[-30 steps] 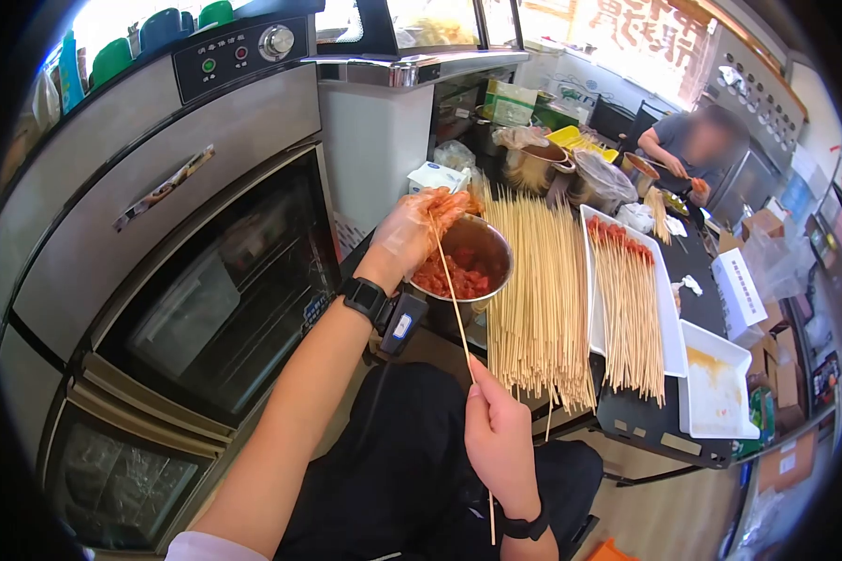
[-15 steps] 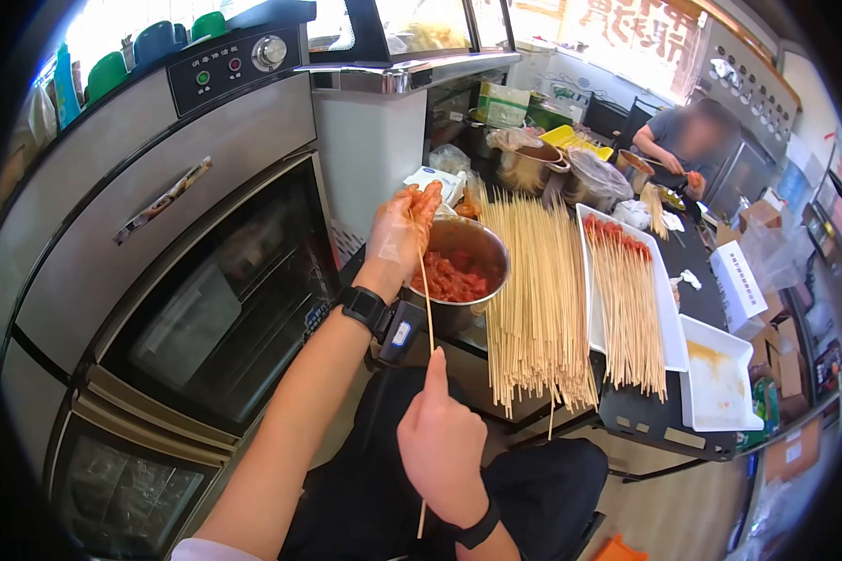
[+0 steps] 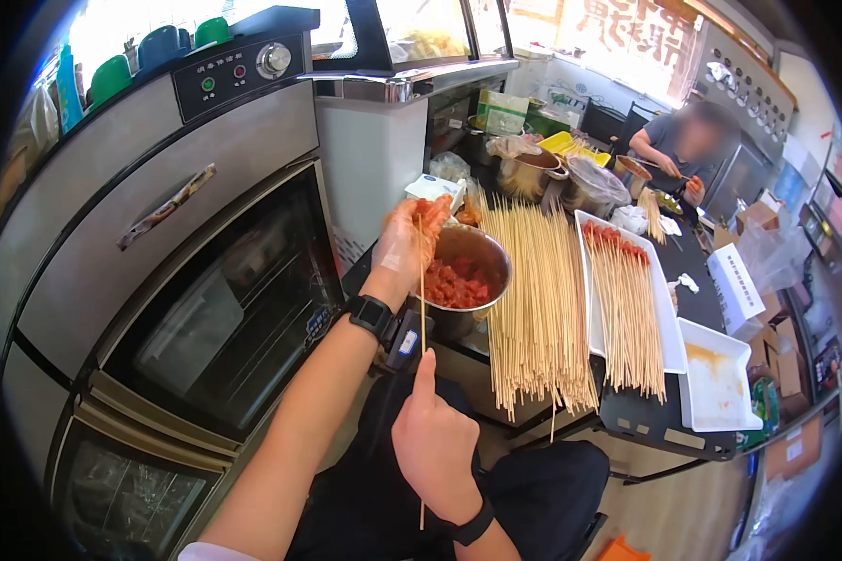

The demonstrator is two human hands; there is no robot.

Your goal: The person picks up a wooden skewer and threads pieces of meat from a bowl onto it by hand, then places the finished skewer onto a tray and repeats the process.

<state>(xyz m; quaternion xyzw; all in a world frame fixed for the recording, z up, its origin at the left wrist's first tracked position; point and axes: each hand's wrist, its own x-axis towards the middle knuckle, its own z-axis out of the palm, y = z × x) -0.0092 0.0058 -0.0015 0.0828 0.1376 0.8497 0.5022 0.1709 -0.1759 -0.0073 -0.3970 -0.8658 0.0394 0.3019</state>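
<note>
My left hand [image 3: 407, 238], in a clear plastic glove smeared with red marinade, is closed on pieces of red meat at the left rim of a metal pot. Inside that pot [image 3: 506, 277] lies more marinated meat [image 3: 457, 280]. My bare right hand [image 3: 435, 444] is closed on a long bamboo skewer [image 3: 423, 318], index finger stretched along it. The skewer's upper end reaches the meat in my left hand; its lower end sticks out below my right hand. To the right lies a thick pile of bare skewers [image 3: 538, 318].
A white tray [image 3: 669, 323] holds skewers with red meat on their tips. Beside it is another white tray [image 3: 720, 393] with an orange stain. Across the black table a person [image 3: 660, 154] handles a skewer. A cabinet [image 3: 225, 290] stands at left.
My left hand and the meat have shifted slightly down, and the skewer stands more upright. My right hand has moved a little left.
</note>
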